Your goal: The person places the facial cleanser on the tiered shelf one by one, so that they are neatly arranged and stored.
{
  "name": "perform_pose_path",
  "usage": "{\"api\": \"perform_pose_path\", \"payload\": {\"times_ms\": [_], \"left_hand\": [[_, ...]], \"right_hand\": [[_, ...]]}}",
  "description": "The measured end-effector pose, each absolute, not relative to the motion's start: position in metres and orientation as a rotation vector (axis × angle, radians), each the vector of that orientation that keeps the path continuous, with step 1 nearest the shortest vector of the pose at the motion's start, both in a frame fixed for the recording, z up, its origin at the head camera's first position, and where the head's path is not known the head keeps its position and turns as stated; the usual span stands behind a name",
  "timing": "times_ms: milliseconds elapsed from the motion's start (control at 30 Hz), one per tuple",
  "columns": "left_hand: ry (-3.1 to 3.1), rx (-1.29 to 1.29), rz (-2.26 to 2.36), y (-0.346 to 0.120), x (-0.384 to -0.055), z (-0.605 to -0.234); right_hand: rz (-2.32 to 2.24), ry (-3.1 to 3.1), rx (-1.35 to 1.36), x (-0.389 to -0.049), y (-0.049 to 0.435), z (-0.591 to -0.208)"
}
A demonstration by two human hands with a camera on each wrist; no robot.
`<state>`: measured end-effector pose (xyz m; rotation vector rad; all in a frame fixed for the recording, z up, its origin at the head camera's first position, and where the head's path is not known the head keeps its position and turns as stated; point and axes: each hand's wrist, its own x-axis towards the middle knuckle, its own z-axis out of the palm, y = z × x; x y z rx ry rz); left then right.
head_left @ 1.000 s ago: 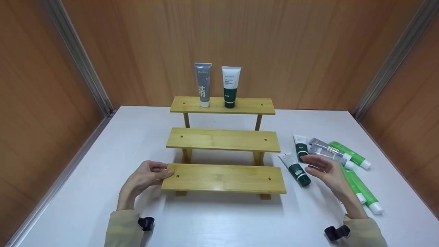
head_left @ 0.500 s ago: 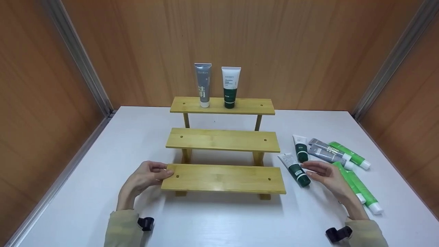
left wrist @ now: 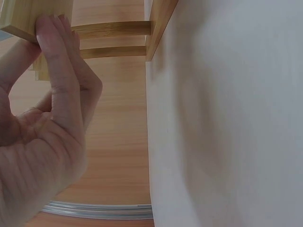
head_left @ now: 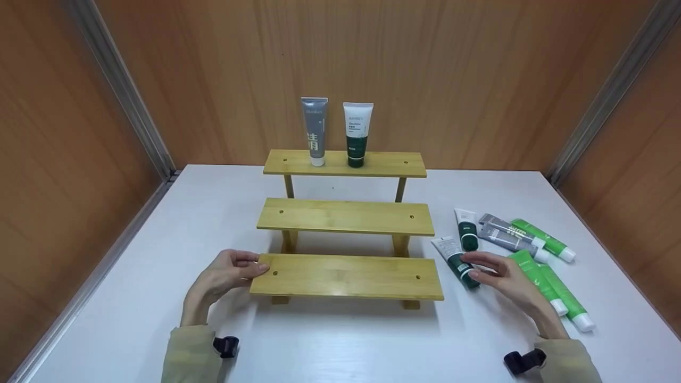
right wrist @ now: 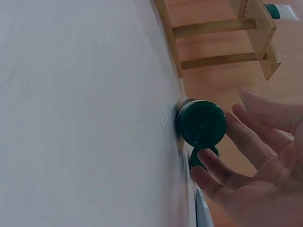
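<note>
My left hand (head_left: 222,277) pinches the left end of the lowest board of a three-tier wooden display stand (head_left: 346,276), thumb on top. In the left wrist view, its fingers (left wrist: 61,71) bend under the board. On the right, my right hand (head_left: 508,282) reaches over the cap end of a white and dark green squeeze tube (head_left: 452,256) lying on the table. The right wrist view shows the fingers (right wrist: 246,142) spread and relaxed around its green cap (right wrist: 202,124), not gripping it. A grey tube (head_left: 315,127) and another white-green tube (head_left: 357,125) stand caps down on the top board.
Beside the right hand, a second white-green tube (head_left: 467,231) lies behind the nearer one. Grey tubes (head_left: 505,240) and several green tubes (head_left: 566,298) lie further right on the white table (head_left: 340,351). Wood-panel walls (head_left: 457,80) enclose the back and sides.
My right hand has moved slightly left and down, from between the tubes to over the nearer white-green tube's cap end. The left hand and the stand stay still.
</note>
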<state>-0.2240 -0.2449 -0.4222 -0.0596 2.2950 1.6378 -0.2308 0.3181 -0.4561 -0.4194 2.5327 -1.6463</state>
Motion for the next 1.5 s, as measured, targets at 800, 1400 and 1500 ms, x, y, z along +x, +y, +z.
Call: {"api": "perform_pose_path", "payload": {"times_ms": [800,1400,1500], "left_hand": [[2.291,-0.094,1.659,-0.244,-0.223,-0.422],[2.308,-0.088,1.649,-0.244,-0.224,-0.42],[2.309,-0.093,1.638,-0.244,-0.223,-0.42]], "right_hand": [[-1.528,2.637,-0.441,-0.23,0.311,-0.452],[-1.384,2.792,-0.251,-0.232,0.307,-0.448],[-1.337,2.809,-0.24,-0.232,0.308,-0.448]]}}
